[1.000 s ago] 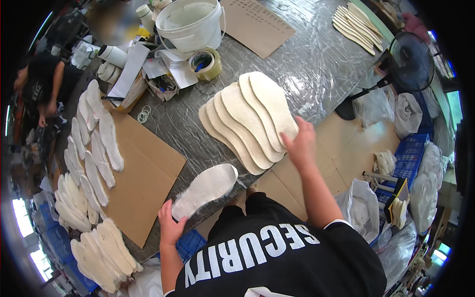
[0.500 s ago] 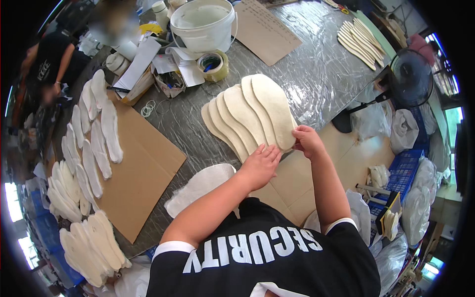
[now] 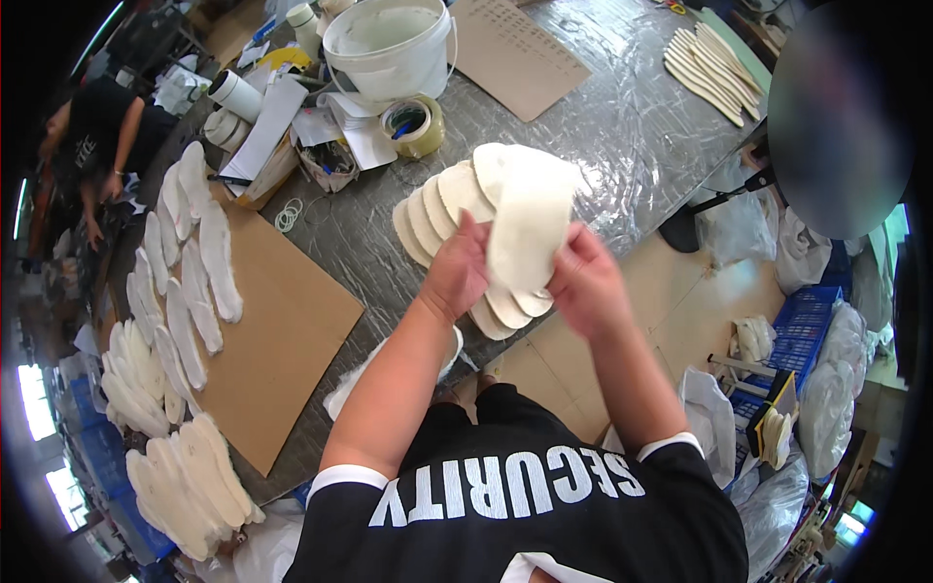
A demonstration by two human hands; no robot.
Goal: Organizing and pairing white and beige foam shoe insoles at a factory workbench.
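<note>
A cream insole is raised over a fanned row of similar insoles on the table. My right hand pinches its right edge near the lower end. Along the opposite edge is my left hand, thumb up and fingers curled, apparently gripping it too; its fingertips are partly hidden behind the insole. The lower ends of the fanned insoles show beneath my hands. Partly covered by my left forearm, a fluffy white piece lies at the table's near edge.
White fluffy insole pieces lie on and beside a cardboard sheet at left. A white bucket, a tape roll and a written-on cardboard sit farther back. More insoles rest far right, near a fan.
The top insole has come up off the fanned row, now between both hands. My left hand has left the row's near ends and moved up and left; the right hand shifted slightly.
</note>
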